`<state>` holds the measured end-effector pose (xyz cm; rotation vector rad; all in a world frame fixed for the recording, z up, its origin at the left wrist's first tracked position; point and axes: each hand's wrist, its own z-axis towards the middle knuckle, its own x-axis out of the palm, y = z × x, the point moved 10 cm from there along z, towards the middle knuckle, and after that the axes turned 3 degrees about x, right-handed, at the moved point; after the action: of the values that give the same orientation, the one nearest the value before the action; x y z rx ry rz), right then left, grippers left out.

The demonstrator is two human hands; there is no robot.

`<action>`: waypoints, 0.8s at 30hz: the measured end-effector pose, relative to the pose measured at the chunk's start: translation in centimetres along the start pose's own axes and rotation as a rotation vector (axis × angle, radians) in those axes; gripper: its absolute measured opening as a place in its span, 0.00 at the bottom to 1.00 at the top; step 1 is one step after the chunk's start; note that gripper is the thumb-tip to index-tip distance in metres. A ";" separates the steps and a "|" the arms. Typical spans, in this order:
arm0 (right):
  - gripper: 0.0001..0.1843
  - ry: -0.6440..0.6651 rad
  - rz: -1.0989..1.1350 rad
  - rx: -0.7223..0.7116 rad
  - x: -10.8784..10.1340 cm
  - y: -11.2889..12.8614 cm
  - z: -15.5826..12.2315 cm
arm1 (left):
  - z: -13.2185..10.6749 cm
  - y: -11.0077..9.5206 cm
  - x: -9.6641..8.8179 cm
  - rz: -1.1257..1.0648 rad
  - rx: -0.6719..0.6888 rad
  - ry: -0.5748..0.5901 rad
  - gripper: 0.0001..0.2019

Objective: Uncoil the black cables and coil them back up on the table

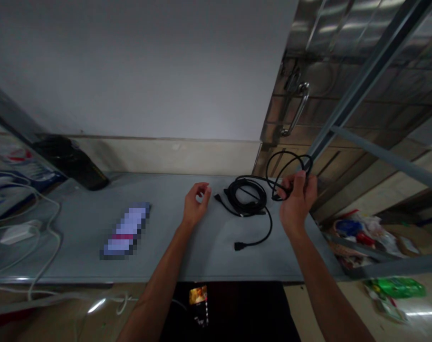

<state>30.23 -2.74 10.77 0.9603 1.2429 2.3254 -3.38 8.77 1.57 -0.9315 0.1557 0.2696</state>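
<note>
My right hand (298,197) is closed around a thin black cable (278,166), whose loose loops hang to the left of the fingers. Below and to the left, a coiled black cable (263,192) lies on the grey shelf (208,256). A black connector (239,246) at one cable end rests toward the shelf's front, and another short end points left from the coil. My left hand (196,204) hovers just left of that end, fingers half curled, thumb slightly apart from them, with nothing visible in it.
A phone (126,231), blurred out, lies to the left. Behind it a dark bottle-like object (73,161) leans at the back, and white cords (53,223) run beside a white adapter (21,232). A metal rack post (365,76) rises at right; a green bottle (399,287) is on the floor.
</note>
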 end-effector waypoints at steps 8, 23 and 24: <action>0.24 0.206 0.076 0.063 4.2 4.1 -2.5 | -5.4 -5.4 4.5 -0.322 -0.232 0.612 0.24; 0.22 0.380 -0.007 0.333 1.2 -0.3 -9.4 | -22.0 -9.0 -4.8 -0.756 -0.817 0.598 0.16; 0.23 0.407 -0.041 0.350 0.6 -0.4 -9.7 | -21.6 -8.2 -6.6 -0.773 -0.823 0.434 0.17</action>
<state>23.00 -8.00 6.88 0.5582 1.8569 2.3918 -7.63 -14.42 -3.24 -1.7797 0.0671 -0.6441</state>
